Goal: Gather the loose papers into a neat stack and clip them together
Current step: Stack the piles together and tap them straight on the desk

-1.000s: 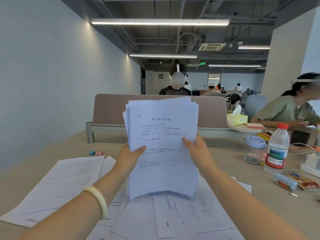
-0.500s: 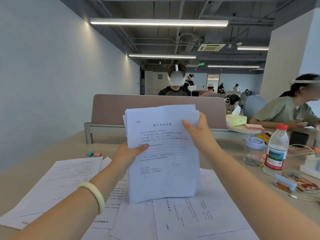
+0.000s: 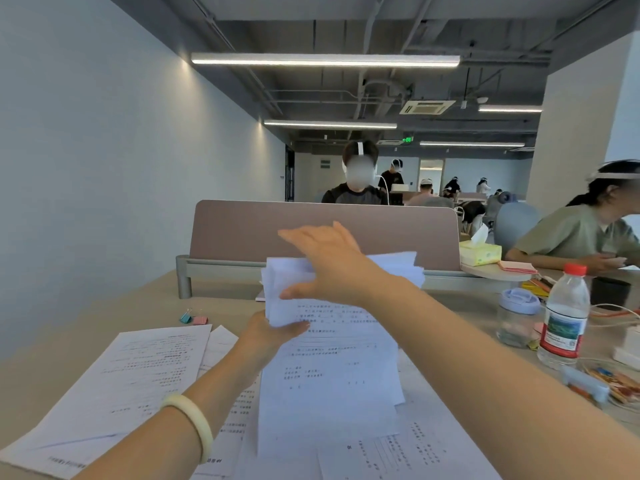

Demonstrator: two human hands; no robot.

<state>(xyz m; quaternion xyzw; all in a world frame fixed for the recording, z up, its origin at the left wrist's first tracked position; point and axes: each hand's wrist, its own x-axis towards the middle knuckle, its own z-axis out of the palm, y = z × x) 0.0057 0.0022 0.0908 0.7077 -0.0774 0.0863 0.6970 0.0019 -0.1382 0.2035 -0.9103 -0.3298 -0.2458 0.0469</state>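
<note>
sheets could fan out of the uneven bundle [image 3: 332, 368], since the left hand [image 3: 268, 336] pinches only one edge while the right hand [image 3: 332, 265] presses flat, unclenched, on top.

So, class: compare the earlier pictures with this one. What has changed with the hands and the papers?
The right hand left the stack's right edge and now lies over its top edge. The left hand keeps its grip on the left side. The loose sheets and binder clips stayed put.

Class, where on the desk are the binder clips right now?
The binder clips lie on the desk's far left, beyond the loose sheet and left of the held stack.
</note>
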